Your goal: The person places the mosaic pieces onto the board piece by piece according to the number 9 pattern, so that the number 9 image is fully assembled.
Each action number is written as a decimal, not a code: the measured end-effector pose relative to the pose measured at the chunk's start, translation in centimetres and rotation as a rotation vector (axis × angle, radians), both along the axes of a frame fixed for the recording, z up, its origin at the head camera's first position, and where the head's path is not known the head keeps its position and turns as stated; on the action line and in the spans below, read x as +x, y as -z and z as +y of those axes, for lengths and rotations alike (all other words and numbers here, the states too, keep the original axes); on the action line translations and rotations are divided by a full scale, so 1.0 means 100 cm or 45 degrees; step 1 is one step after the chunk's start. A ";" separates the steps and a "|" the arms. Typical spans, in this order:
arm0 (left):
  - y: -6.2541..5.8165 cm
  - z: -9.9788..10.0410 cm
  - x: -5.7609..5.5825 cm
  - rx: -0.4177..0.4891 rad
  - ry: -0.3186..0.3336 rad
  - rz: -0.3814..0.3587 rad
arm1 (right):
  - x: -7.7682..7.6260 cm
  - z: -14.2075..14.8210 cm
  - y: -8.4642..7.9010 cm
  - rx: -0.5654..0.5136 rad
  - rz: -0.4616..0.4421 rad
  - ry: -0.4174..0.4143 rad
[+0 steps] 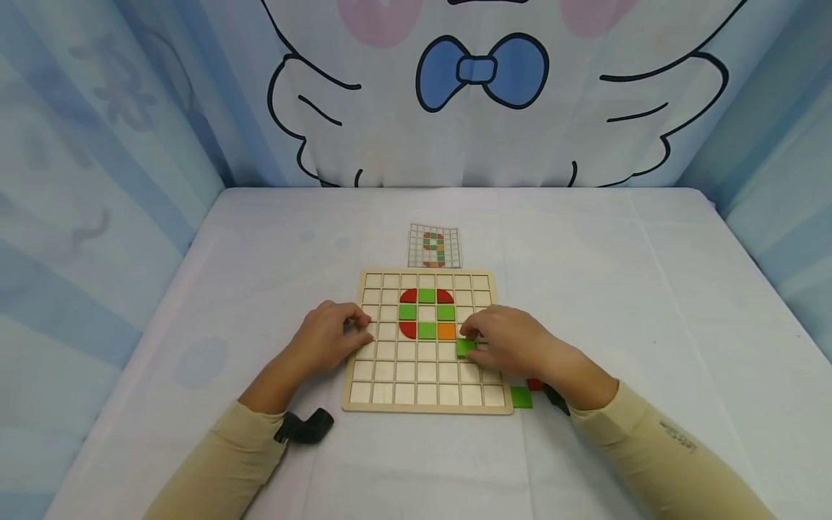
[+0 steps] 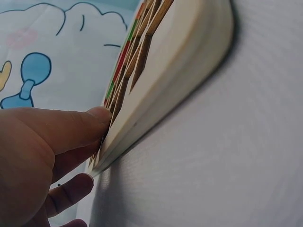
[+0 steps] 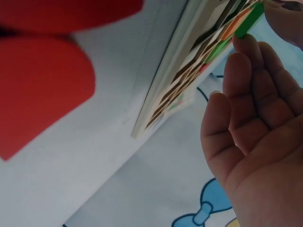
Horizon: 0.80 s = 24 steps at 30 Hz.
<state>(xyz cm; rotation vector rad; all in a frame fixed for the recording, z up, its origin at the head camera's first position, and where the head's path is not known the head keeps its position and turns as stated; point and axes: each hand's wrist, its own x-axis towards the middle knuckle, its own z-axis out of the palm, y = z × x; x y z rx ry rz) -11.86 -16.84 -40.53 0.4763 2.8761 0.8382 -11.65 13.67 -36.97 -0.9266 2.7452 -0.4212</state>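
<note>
A wooden grid board lies flat, bearing a ring of red, green and orange tiles. My right hand pinches a green square tile between thumb and fingers, low over the grid at the lower right of the ring. In the right wrist view this green tile is tilted, near the orange one. My left hand rests at the board's left edge, thumb and forefinger touching it with a gap between them. In the left wrist view the thumb lies over the wooden rim.
A pattern card with a small coloured grid lies just beyond the board. By the board's lower right corner are a loose green tile and a red piece, partly hidden by the right wrist. White cloth covers the table.
</note>
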 end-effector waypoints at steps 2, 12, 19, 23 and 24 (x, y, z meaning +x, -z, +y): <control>0.000 0.000 0.000 -0.001 0.003 0.000 | 0.000 -0.002 0.001 0.008 -0.006 0.006; 0.001 0.000 0.000 0.000 -0.003 -0.012 | 0.002 -0.013 0.002 0.037 -0.016 0.017; 0.001 0.000 0.000 0.003 -0.011 -0.025 | 0.003 -0.018 0.004 0.044 0.035 -0.008; 0.001 0.000 0.000 0.001 -0.019 -0.038 | 0.004 -0.019 0.004 0.045 0.048 -0.013; 0.001 0.000 0.000 0.001 -0.019 -0.039 | 0.004 -0.020 0.004 0.045 0.050 -0.015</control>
